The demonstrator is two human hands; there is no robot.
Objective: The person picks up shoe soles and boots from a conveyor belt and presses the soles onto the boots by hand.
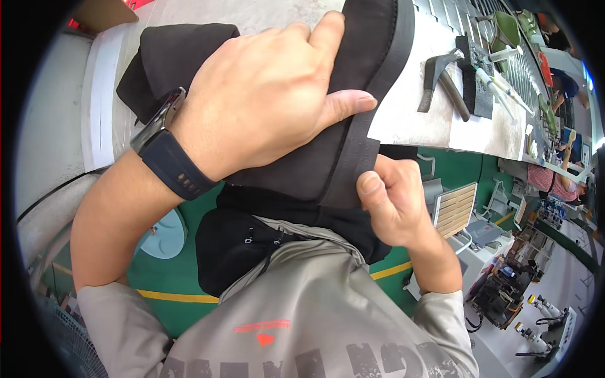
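Observation:
A black boot (365, 38) lies on its side across the near edge of the table and over my lap. Its thick sole (398, 53) faces right, with a line of stitching along the seam. My left hand (265, 88) presses on the upper from above, its index finger stretched forward and its thumb reaching the sole's edge; the other fingertips curl out of sight. At the boot's near end, my right hand (397, 201) grips the sole with the thumb on top and the fingers mostly hidden beneath. More dark material (179, 53) spreads out left of my left wrist.
On the table's right side lie a hammer (449, 85), a black block (474, 88) and several white-handled brushes (495, 88). Beyond stands a green shoe (504, 31) by a metal roller conveyor. A blue stool (165, 236) is below left; a slatted rack (455, 209) stands right.

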